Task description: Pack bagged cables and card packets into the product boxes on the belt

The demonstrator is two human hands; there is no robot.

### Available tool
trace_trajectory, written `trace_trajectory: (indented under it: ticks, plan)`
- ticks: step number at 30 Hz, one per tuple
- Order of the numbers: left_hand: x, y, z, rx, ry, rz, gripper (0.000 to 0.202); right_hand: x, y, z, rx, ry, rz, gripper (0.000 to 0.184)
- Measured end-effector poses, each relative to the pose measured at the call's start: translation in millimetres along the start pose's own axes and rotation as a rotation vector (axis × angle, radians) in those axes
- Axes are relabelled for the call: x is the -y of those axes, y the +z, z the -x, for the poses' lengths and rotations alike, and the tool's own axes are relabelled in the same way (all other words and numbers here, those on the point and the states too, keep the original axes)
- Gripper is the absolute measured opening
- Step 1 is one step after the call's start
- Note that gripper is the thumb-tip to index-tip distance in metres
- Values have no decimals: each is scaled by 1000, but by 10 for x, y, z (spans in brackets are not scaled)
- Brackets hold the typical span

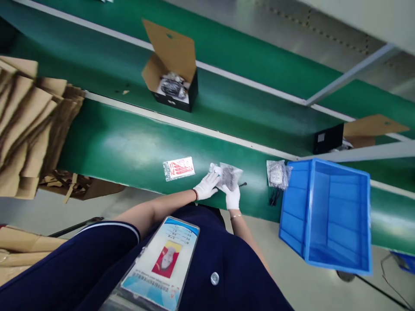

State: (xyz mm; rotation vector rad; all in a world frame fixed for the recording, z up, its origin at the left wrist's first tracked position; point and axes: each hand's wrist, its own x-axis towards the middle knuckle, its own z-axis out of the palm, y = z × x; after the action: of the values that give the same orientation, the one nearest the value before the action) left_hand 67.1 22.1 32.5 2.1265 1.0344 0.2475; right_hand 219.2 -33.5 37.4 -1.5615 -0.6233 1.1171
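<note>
Right, from the far left we have a stack of folded cardboard (29,125), with an open carton (100,188) of cardboard scraps below its right side. Moving along, an open black-sided box (170,103) sits beyond the white rail (223,135), plastic-wrapped items inside. On our side, a clear bag with a red-and-white printed insert (180,167) lies flat on the green bench (129,142). Now our white-gloved left hand (207,186), fingers stretched forward, touches a small clear bag (213,167); we can't tell whether it grips. Just beside it is the bubble-wrap pouch (231,173), at the bench's near edge, with our gloved right hand (232,198) at its lower edge, fingertips too unclear for us to call that grip. A black cable end (243,184) pokes out alongside. Further right, another bubble-wrapped package (276,175) with black leads (274,197) lies against a blue plastic crate (294,211), and beyond that stands a second open black-sided box (328,140).
</note>
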Motion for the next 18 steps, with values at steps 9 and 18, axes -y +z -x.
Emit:
trace_trajectory:
  ticks: [9, 18]
  plan:
    - [232, -594, 166, -416, -352, 927, 66, 545, 399, -156, 267, -98, -84, 68]
    - [768, -2312, -501, -878, -220, 863, 53, 1377, 684, -351, 177, -310, 206, 96]
